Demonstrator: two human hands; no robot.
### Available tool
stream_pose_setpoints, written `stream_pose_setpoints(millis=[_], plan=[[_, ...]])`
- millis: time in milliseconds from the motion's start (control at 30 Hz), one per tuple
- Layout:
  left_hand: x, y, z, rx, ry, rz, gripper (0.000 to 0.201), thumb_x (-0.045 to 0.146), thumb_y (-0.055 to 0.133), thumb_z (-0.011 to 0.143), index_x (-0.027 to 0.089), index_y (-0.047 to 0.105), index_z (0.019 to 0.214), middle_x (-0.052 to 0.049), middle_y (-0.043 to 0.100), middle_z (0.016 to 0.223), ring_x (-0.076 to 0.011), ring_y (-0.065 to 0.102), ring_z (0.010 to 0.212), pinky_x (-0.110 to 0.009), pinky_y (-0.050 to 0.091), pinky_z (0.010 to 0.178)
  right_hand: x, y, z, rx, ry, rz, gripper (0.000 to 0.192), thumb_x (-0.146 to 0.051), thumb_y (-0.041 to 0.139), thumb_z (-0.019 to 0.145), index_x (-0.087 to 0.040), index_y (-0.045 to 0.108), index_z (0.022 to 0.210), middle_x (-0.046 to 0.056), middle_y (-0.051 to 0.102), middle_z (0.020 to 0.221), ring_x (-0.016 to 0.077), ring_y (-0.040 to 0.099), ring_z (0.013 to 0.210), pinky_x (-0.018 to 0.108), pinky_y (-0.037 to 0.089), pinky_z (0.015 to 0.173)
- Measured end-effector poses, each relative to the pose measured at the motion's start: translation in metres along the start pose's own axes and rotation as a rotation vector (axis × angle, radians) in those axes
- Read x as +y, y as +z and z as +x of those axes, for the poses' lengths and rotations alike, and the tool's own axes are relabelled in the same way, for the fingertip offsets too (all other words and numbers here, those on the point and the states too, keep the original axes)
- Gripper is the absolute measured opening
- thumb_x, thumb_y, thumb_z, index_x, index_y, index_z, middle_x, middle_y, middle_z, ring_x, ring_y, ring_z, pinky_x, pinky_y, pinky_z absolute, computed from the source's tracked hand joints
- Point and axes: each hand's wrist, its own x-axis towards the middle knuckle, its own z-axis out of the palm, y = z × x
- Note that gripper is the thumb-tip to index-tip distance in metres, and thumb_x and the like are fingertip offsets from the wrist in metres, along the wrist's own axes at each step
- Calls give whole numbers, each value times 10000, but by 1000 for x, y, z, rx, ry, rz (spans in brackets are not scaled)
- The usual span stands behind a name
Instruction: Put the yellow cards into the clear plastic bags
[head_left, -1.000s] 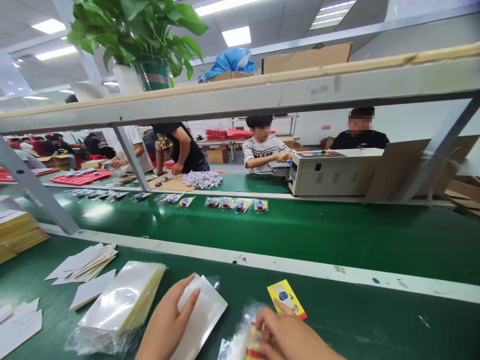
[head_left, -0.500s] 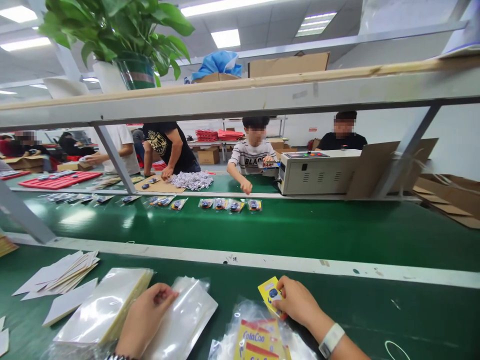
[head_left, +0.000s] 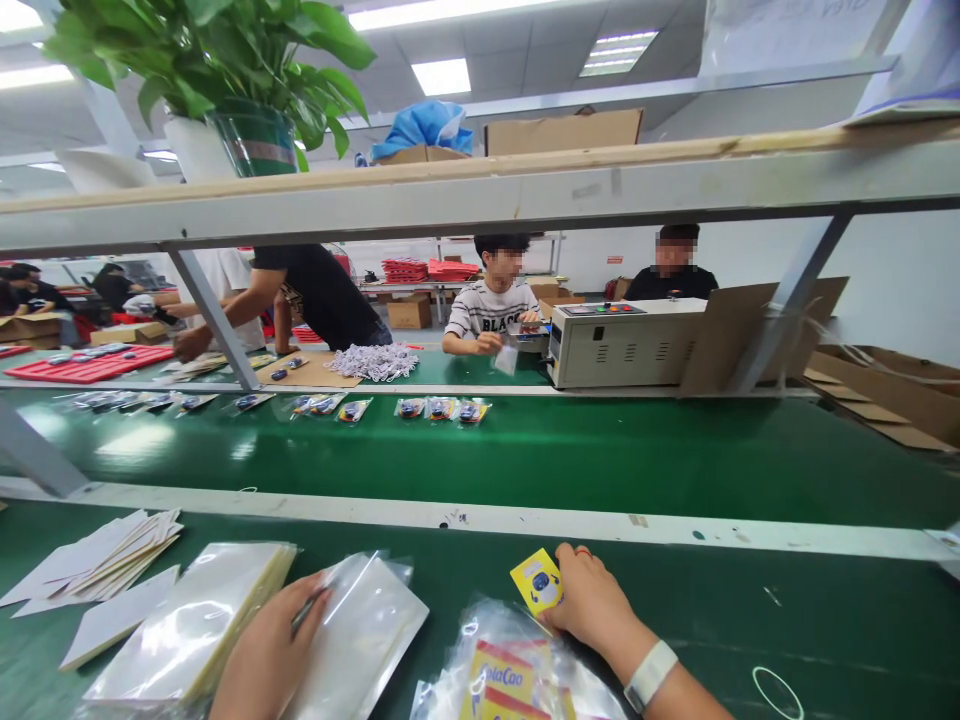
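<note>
My right hand [head_left: 596, 605] pinches a small yellow card [head_left: 535, 582] with a dark blue printed picture by its right edge. Below that hand lies a heap of clear bags holding yellow and red ColaCao cards [head_left: 504, 668]. My left hand [head_left: 271, 645] has its fingers closed at the upper left edge of some clear plastic bags [head_left: 371, 625]. Something narrow and dark shows between those fingers; I cannot tell what it is. Left of this hand is a thick stack of clear bags [head_left: 191, 610].
White cards [head_left: 105, 560] lie at the far left. Beyond a white rail [head_left: 495, 520], a green belt [head_left: 600, 450] carries several bagged items [head_left: 439, 408]. Co-workers stand or sit behind it, one by a grey machine [head_left: 622, 345]. A shelf [head_left: 480, 200] with a potted plant [head_left: 255, 135] crosses overhead.
The view has shifted slightly. My left fingers have moved onto the bags' edge. Across the belt, the co-worker in stripes has lifted away the rightmost bagged item; another leans further left.
</note>
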Motion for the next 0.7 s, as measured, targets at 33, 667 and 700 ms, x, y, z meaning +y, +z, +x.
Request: stream_pose_setpoints(millis=[33, 667, 700], plan=[[0, 0, -1, 16, 1, -5, 610, 462, 308, 811, 85, 712, 1069, -170, 721, 1187, -350, 651, 1120, -443, 458, 1021, -1, 0, -1, -5, 8, 1, 523, -221, 788, 567, -109, 581, 1034, 210, 664, 1087, 370, 621, 1052, 386, 468, 819], [24, -9, -18, 117, 8, -474, 403, 569, 577, 665, 238, 777, 779, -82, 810, 935, -339, 733, 919, -378, 606, 748, 1, 5, -2, -52, 76, 91, 391, -170, 754, 705, -124, 578, 1051, 117, 602, 1155, 228, 631, 941, 347, 485, 800], [24, -9, -19, 97, -6, -544, 391, 573, 623, 647, 241, 780, 780, -77, 813, 914, -339, 732, 922, -382, 597, 791, 3, 5, -3, -51, 61, 124, 431, -111, 745, 660, -118, 566, 1052, 139, 595, 1160, 231, 641, 924, 317, 478, 765]])
